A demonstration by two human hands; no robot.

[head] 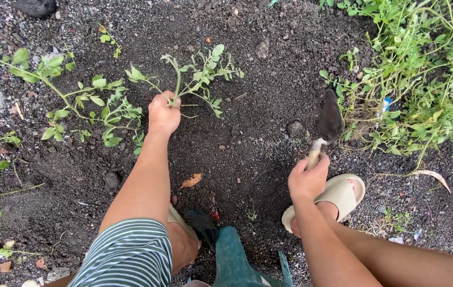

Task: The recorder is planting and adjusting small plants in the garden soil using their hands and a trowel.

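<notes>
In the head view, a small weed [197,72] with thin pale-green stems is being gripped by the left hand [163,114]; the fingers are being kept curled tight around the stems just above the dark soil [237,138]. A trowel [326,130] with a dark, soil-caked blade is being held by the right hand [307,179], the fingers wrapped fully round its pale handle, the blade being pointed up and away over the soil, well apart from the weed. A beige sandal [338,194] is being worn just beside that hand.

The stems are likely being put at risk of snapping, since the grip is on thin upper growth and the roots are not being loosened by the trowel. Neighbouring weeds [99,106] to the left could be caught and torn as well.
</notes>
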